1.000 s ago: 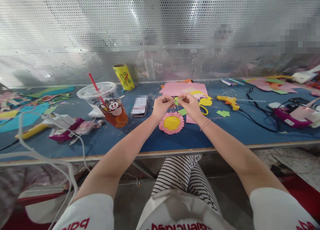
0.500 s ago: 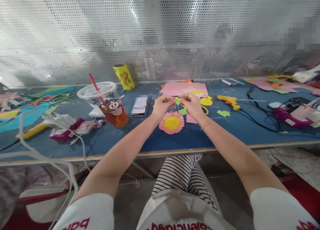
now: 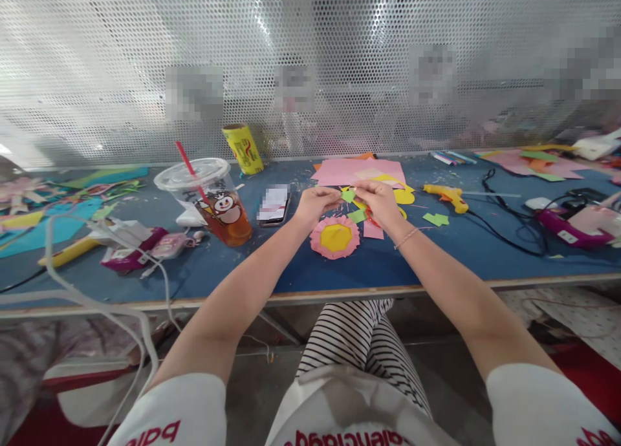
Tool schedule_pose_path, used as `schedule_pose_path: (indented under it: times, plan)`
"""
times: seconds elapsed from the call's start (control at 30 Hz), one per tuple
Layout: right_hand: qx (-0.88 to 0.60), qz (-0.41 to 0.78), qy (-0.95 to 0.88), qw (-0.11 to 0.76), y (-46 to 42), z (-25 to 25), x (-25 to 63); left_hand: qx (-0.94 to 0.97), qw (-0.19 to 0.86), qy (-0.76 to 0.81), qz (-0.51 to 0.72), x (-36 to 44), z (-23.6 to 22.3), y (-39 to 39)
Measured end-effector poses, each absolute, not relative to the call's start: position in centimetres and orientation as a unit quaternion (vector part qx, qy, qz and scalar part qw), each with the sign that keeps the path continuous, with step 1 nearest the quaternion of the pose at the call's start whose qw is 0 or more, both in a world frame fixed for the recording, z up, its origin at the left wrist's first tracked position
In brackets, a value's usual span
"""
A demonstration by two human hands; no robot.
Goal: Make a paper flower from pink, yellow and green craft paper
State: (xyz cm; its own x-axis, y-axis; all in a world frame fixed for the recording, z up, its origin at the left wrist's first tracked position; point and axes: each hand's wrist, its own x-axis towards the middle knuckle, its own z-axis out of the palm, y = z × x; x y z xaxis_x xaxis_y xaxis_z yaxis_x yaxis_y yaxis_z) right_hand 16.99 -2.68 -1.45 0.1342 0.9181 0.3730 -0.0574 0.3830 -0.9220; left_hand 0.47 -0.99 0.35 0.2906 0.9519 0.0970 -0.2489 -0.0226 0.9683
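Note:
Between my two hands is a small piece of green paper [image 3: 348,196], pinched at its edges over the table. My left hand [image 3: 315,203] closes on its left side with fingertips together. On the other side, my right hand [image 3: 377,199] grips it with thumb and fingers. Just below lies a round paper flower [image 3: 334,237] with a ruffled pink rim and a yellow middle. Another green paper scrap [image 3: 358,216] and a pink paper piece [image 3: 373,229] lie under my right hand. Scissors [image 3: 402,213] with a yellow handle are partly hidden by that hand.
A drink cup [image 3: 226,216] with a red straw stands to the left, beside a phone [image 3: 274,205]. The yellow glue gun [image 3: 446,197] lies to the right with its black cord. Pink sheets [image 3: 356,172] lie behind my hands; a yellow tube [image 3: 243,150] stands at the back.
The green paper between my fingers shows more of its face now, with my hands slightly farther apart. The whole view has shifted a little; the objects on the table stay put.

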Motion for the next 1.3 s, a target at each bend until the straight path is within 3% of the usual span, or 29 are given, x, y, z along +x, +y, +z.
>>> schedule_pose_path:
  times: [0.23, 0.57, 0.8, 1.0, 1.2, 1.3]
  plan:
    - [-0.427, 0.333, -0.583, 0.606, -2.9, -1.2, 17.3, 0.545, 0.644, 0.330, 0.423, 0.0, 0.1, -0.5]
    - [-0.419, 0.272, -0.644, 0.579, -3.0, -1.6, 16.9, 0.648, 0.532, 0.357, 0.411, 0.4, 0.1, -1.3]
    - [-0.434, 0.293, -0.646, 0.555, -2.9, -1.5, 16.9, 0.668, 0.518, 0.336, 0.415, 0.6, 0.0, -1.3]
    - [-0.449, 0.271, -0.619, 0.584, -3.0, -1.6, 16.7, 0.679, 0.522, 0.336, 0.392, 0.6, 0.1, -1.2]
    - [-0.432, 0.335, -0.561, 0.622, -3.1, -1.0, 17.5, 0.637, 0.578, 0.345, 0.376, 0.6, 0.3, -1.4]
    - [-0.428, 0.268, -0.587, 0.632, -3.1, -0.6, 18.6, 0.591, 0.605, 0.357, 0.396, 0.6, 0.4, -1.3]
